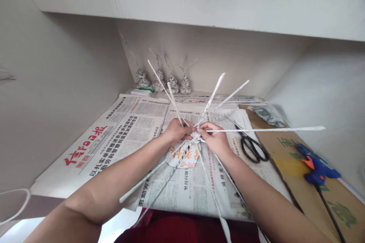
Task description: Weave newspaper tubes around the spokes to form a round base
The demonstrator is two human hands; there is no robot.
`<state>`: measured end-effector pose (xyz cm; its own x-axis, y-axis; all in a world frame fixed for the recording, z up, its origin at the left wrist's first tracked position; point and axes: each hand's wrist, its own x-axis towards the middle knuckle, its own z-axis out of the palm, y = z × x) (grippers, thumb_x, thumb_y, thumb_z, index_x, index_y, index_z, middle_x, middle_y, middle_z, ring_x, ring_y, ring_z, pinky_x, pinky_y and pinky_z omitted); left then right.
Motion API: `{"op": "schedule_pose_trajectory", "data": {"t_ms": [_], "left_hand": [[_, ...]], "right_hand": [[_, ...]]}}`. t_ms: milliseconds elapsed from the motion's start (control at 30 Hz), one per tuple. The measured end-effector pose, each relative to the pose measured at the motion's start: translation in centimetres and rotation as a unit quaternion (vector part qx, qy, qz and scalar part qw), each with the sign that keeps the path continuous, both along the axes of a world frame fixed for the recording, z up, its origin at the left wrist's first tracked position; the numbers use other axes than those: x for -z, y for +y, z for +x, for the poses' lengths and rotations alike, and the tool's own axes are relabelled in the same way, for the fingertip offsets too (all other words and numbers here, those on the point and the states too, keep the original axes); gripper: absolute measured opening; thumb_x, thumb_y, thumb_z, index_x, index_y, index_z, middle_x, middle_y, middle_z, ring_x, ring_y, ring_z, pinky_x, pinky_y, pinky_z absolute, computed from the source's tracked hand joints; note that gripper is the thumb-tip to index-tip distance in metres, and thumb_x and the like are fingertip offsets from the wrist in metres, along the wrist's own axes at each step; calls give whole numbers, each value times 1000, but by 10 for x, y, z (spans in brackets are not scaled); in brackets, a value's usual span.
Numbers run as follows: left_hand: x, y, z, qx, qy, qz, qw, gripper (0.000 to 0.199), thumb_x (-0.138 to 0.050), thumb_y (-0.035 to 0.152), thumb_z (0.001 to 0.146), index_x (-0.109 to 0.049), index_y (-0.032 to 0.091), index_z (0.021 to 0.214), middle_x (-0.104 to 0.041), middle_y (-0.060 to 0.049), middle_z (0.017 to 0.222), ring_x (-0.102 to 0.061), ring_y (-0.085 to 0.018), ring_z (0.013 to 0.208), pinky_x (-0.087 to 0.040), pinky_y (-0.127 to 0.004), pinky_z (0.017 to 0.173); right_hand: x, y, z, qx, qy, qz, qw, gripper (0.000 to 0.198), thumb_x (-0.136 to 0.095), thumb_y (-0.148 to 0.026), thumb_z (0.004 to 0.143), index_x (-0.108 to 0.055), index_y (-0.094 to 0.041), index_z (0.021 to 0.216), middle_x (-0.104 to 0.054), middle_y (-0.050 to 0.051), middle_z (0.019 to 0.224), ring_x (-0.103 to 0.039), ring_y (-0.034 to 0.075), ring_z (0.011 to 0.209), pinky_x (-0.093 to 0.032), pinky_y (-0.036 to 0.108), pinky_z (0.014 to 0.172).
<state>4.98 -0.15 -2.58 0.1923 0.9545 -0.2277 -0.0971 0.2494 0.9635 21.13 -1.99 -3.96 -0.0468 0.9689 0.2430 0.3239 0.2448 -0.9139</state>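
Note:
Rolled newspaper strips radiate from a small woven paper base (196, 137) in front of me. My left hand (177, 130) is closed on the left side of this weave, thumb and fingers pinched at its top. From the right, my right hand (216, 138) pinches the weave and a long paper strip (268, 130) that points out to the right. Other strips rise away from me or hang toward my lap. Under the weave lies a round-edged white piece with orange characters (184, 156). My fingers hide part of the weave.
Newspaper sheets (119, 136) cover the table. Black-handled scissors (252, 146) lie right of my hand. Farther right, a blue glue gun (316, 163) rests on cardboard (291, 167), near a plastic bag (268, 116). Several woven paper gourds (185, 84) stand at the back beside paper strips (222, 100).

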Motion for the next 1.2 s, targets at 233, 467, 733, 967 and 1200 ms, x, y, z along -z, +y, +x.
{"op": "schedule_pose_trajectory", "data": {"t_ms": [233, 467, 733, 967, 1200], "left_hand": [[-1, -1, 0, 8, 58, 18, 998, 14, -75, 14, 62, -66, 10, 71, -60, 1, 60, -58, -10, 48, -50, -20, 46], [7, 1, -2, 34, 48, 42, 997, 18, -77, 20, 61, -67, 12, 74, -64, -1, 64, -62, -12, 54, -52, -21, 53], [5, -1, -2, 32, 126, 62, 990, 28, -75, 39, 63, -64, 14, 70, -56, 2, 53, -59, -12, 45, -43, -18, 40], [0, 1, 1, -76, 5, 14, 997, 21, -72, 31, 68, -58, 15, 71, -52, 4, 57, -54, -9, 44, -49, -20, 44], [2, 10, 0, -137, -77, -18, 987, 19, -74, 23, 66, -57, 13, 67, -50, 4, 55, -53, -8, 48, -52, -20, 46]], "right_hand": [[6, 2, 1, 5, -19, -12, 1000, 14, -63, -32, 75, -62, -19, 72, -61, -1, 63, -50, 12, 55, -37, 24, 53], [3, 2, 4, 25, -27, -30, 999, 19, -65, -36, 72, -64, -17, 70, -62, 0, 60, -51, 13, 54, -38, 24, 53], [2, -1, 1, 4, 2, -47, 999, 17, -68, -34, 69, -67, -17, 70, -63, -1, 61, -53, 12, 54, -40, 24, 53], [-6, 5, 4, -103, 281, -265, 917, 28, -72, -41, 70, -68, -16, 82, -66, 4, 69, -61, 14, 54, -49, 24, 49], [-7, 3, 10, -145, 321, -299, 887, 26, -75, -22, 67, -69, -17, 93, -69, 4, 76, -63, 12, 63, -52, 22, 56]]}}
